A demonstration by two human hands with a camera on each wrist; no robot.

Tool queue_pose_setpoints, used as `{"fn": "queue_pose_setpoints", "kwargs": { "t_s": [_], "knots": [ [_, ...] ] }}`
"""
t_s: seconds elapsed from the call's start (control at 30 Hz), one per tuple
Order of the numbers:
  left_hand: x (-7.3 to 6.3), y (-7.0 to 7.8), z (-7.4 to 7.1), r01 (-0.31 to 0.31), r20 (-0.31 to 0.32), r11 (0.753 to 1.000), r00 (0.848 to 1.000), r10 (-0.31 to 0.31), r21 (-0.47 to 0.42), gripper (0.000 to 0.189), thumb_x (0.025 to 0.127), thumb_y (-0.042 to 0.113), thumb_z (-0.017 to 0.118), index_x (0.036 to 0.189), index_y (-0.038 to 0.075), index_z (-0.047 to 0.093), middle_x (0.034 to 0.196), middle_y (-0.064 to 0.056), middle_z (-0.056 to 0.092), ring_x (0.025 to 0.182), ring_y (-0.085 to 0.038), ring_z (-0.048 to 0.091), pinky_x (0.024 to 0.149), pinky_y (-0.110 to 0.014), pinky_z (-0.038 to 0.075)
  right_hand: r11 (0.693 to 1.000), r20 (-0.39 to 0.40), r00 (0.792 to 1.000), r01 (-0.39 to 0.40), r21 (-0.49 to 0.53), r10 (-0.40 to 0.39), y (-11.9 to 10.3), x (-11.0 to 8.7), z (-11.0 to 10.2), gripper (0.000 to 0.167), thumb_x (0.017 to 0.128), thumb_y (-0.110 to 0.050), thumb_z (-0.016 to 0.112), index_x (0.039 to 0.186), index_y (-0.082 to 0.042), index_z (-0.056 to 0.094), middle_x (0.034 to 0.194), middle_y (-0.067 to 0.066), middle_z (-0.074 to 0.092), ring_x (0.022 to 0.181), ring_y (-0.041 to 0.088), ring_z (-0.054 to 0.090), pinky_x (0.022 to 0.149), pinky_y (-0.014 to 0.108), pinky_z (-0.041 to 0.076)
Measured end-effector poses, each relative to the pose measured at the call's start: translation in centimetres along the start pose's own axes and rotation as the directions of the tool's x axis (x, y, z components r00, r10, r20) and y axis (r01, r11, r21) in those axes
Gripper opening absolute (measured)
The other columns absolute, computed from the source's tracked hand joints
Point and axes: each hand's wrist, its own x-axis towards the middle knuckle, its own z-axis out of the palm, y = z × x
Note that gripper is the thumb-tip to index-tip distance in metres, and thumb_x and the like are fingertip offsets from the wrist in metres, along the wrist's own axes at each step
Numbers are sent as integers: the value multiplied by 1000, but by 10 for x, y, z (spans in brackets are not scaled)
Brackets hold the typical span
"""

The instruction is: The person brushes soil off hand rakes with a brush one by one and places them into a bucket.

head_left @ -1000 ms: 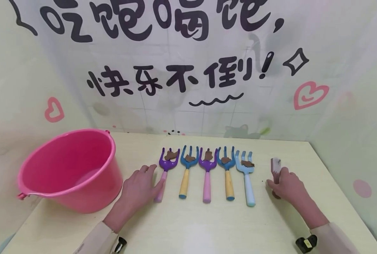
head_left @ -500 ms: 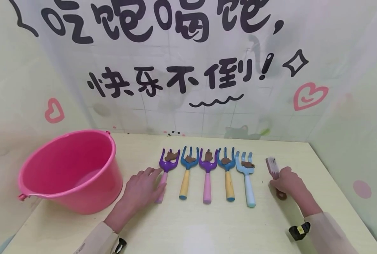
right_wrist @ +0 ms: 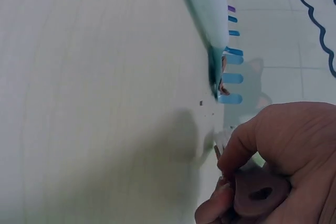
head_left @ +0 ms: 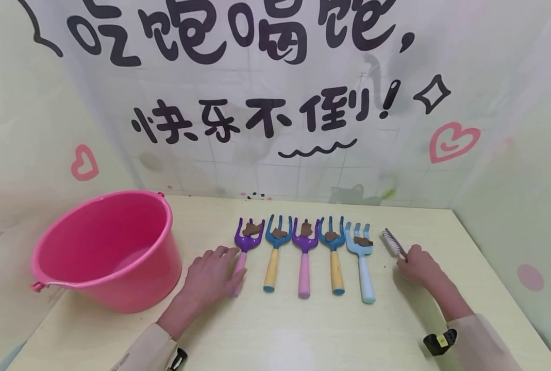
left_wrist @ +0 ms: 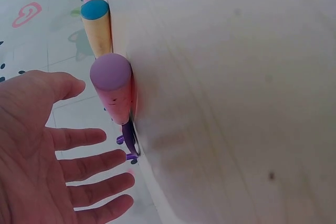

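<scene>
My right hand (head_left: 420, 268) grips a bristle brush (head_left: 393, 242), its bristled end pointing up and to the left above the table. In the right wrist view, thumb and fingers are curled round its brown handle (right_wrist: 249, 203), which has a hole at the end. Beside the leftmost garden hand fork (head_left: 249, 242), purple with a pink handle, lies my left hand (head_left: 216, 275). The left wrist view shows that hand's fingers spread and extended next to the pink handle (left_wrist: 113, 90). A brown clump (head_left: 253, 229) sits on the purple tines.
Several more hand forks lie in a row to the right, including a yellow-handled one (head_left: 271, 270) and a light blue one (head_left: 365, 278), each bearing a brown clump. A pink bucket (head_left: 164, 268) stands at the left. A printed curtain (head_left: 275, 175) hangs behind the table.
The brush has swung in my right hand from pointing straight away to pointing up-left. My left hand has shifted slightly, with its fingertips closer to the pink handle.
</scene>
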Motion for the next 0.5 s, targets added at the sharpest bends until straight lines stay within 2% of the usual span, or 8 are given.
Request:
{"fn": "queue_pose_setpoints", "kwargs": {
  "t_s": [0.2,0.37,0.5],
  "knots": [
    [3,2,-1,55,-9,998,998,-55,-20,54,96,41,65,136,6,61,124,-19,63,104,-39,64,80,-55,55,996,-77,993,88,20,-86,-9,-6,-4,14,93,-6,41,94,4,32,71,14,45,57,25,44,49,37,39],
    [5,6,-2,84,-12,996,996,-85,-28,51,97,39,65,134,5,61,119,-20,64,97,-37,65,73,-52,56,985,-118,981,160,67,-151,-26,-12,-8,13,95,-9,47,96,3,46,69,8,49,55,21,44,47,35,37],
    [7,7,-2,107,-7,994,994,-107,-31,50,100,40,61,134,3,61,114,-19,64,92,-35,66,68,-49,57,965,-158,960,248,87,-233,-42,-14,-10,17,98,-12,53,86,-1,55,63,3,49,50,18,42,45,33,36]
  ]
}}
